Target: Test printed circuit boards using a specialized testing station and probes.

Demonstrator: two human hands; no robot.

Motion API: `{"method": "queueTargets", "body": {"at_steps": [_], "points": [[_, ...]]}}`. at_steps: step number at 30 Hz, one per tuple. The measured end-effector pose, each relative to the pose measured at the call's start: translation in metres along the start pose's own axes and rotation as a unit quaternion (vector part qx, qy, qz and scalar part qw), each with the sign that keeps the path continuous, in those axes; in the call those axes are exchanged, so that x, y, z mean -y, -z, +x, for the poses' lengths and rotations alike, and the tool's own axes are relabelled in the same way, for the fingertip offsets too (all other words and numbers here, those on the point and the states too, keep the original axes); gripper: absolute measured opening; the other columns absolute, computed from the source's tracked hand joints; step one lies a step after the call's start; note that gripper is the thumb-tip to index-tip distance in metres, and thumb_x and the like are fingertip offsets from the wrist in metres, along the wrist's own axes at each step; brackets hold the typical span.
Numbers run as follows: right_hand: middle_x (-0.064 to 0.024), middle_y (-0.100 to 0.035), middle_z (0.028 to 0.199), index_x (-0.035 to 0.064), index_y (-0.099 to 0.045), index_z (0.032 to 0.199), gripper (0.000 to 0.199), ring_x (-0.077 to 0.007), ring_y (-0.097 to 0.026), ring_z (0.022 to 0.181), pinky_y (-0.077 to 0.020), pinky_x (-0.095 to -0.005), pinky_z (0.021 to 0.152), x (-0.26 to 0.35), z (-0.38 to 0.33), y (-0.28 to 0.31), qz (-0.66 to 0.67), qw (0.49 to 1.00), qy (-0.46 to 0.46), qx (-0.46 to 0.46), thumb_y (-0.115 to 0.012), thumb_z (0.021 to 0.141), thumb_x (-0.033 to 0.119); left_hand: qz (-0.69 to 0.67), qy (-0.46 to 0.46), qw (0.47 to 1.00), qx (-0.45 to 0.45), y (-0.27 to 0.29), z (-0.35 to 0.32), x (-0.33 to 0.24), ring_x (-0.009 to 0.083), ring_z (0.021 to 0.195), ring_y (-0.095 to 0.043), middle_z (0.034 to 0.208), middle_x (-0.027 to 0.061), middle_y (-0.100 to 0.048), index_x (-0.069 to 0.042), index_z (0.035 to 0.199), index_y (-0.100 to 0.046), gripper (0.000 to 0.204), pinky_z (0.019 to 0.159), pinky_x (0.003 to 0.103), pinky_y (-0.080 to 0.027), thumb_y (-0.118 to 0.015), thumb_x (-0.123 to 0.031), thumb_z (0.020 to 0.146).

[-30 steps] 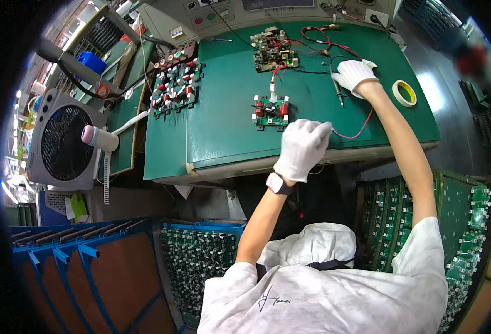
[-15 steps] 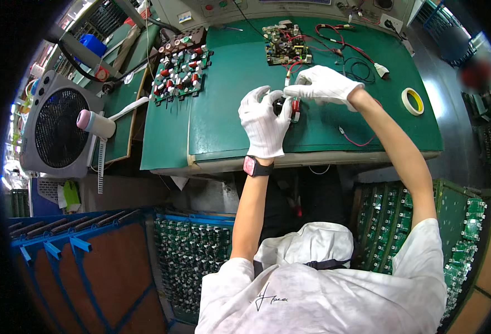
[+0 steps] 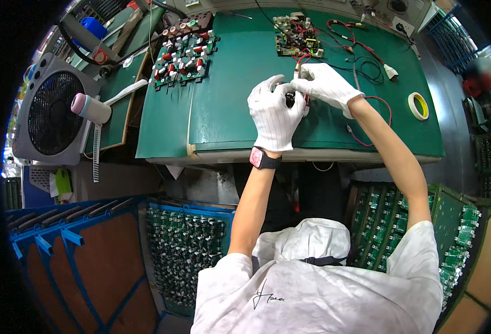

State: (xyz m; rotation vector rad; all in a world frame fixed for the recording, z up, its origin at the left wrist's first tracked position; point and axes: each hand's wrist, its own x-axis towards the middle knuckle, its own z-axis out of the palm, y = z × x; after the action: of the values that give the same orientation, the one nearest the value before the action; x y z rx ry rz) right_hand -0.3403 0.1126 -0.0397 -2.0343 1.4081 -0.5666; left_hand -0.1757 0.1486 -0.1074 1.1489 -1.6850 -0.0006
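Observation:
Both of my hands wear white gloves and meet over the front middle of the green bench mat [image 3: 234,72]. My left hand [image 3: 272,111] curls its fingers and thumb around a small circuit board [image 3: 291,100] with dark, red and white parts, mostly covered by the gloves. Just right of it, my right hand [image 3: 327,86] pinches beside a white connector [image 3: 297,74] on red wires. These wires run back to a larger populated circuit board [image 3: 298,36]. Gloved fingertips hide where the connector meets the small board.
Several assembled boards with red parts [image 3: 184,58] lie at the back left. Red and black cables [image 3: 362,44] spread at the right, near a tape roll [image 3: 418,106]. A fan [image 3: 56,106] stands left; racks of boards [image 3: 187,250] flank my lap.
My hands and the small board have shifted slightly rightward in view. The whole view has moved a little. My fingers have drawn closer around the small board, covering more of it.

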Motion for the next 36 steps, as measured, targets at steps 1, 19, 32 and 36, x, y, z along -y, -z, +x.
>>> {"method": "queueTargets", "body": {"at_steps": [1, 19, 32, 36], "points": [[-0.0177, -0.068, 0.082, -0.0029, -0.067, 0.098, 0.048, -0.0272, -0.062, 0.072, -0.0508, -0.0391, 0.071, 0.005, -0.004, 0.000, 0.032, 0.999, -0.027, -0.007, -0.064, 0.092, 0.044, -0.003, -0.002, 1.000, -0.002, 0.000, 0.000, -0.001, 0.0335, 0.110, -0.066, 0.116, 0.0111, -0.072, -0.011, 0.098, -0.076, 0.020, 0.097, 0.046, -0.049, -0.079, -0.024, 0.083], [0.0003, -0.059, 0.082, 0.0050, -0.068, 0.097, 0.036, -0.0108, -0.053, 0.072, -0.0430, -0.0289, 0.067, -0.007, 0.002, 0.036, 0.088, 0.986, -0.114, -0.082, -0.067, 0.097, 0.041, -0.047, -0.001, 0.999, 0.006, 0.000, -0.003, -0.003, 0.0341, 0.107, -0.066, 0.117, 0.0122, -0.073, -0.009, 0.096, -0.074, 0.018, 0.094, 0.044, -0.052, -0.079, -0.021, 0.084], [-0.0036, -0.063, 0.076, 0.0011, -0.073, 0.100, 0.057, -0.0101, -0.057, 0.061, -0.0451, -0.0256, 0.057, -0.055, -0.093, 0.084, 0.024, 0.986, -0.153, 0.056, -0.061, 0.100, 0.057, -0.045, -0.066, 0.977, 0.197, 0.045, 0.025, 0.034, 0.0401, 0.129, -0.056, 0.136, 0.0217, -0.060, -0.012, 0.119, -0.073, 0.037, 0.107, 0.049, -0.047, -0.072, -0.020, 0.083], [0.0014, -0.061, 0.077, 0.0039, -0.073, 0.103, 0.052, -0.0051, -0.053, 0.061, -0.0380, -0.0220, 0.053, -0.093, -0.133, 0.096, 0.078, 0.976, -0.187, -0.078, -0.059, 0.102, 0.054, 0.023, -0.119, 0.942, 0.313, 0.045, 0.049, 0.029, 0.0431, 0.132, -0.054, 0.143, 0.0227, -0.057, -0.008, 0.120, -0.073, 0.038, 0.109, 0.049, -0.047, -0.074, -0.026, 0.087]]}}
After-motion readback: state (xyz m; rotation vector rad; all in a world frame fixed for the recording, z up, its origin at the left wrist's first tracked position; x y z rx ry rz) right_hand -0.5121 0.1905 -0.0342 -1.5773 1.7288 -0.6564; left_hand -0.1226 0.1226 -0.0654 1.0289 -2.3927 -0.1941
